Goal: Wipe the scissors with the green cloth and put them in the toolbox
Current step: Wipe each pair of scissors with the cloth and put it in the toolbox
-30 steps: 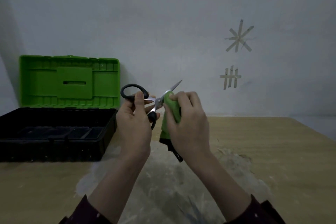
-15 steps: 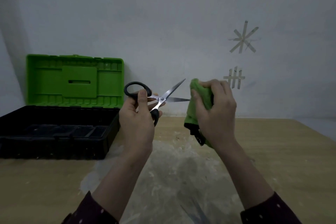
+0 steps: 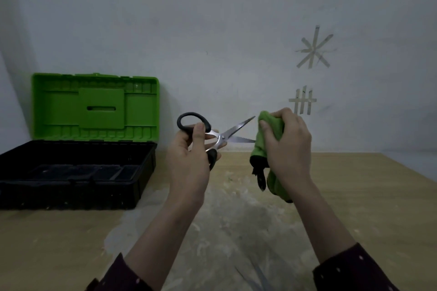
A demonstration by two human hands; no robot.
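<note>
My left hand [image 3: 189, 160] holds the scissors [image 3: 221, 136] by their black handles, in the air above the table. The steel blades are spread apart and point right. My right hand [image 3: 287, 146] grips the bunched green cloth [image 3: 269, 130], which has a black edge hanging below. The cloth sits right at the blade tips; the lower blade's tip touches it. The toolbox [image 3: 78, 172] stands at the left with its green lid [image 3: 94, 106] up against the wall and its black tray open.
The wooden table [image 3: 354, 196] has a pale, scuffed patch in its middle under my hands. Its right edge runs diagonally at the far right. A grey wall with tape marks [image 3: 312, 52] stands close behind.
My right hand slid the cloth rightward along the blades from near the pivot out to the tips. The blades have spread apart. My left hand kept its hold.
</note>
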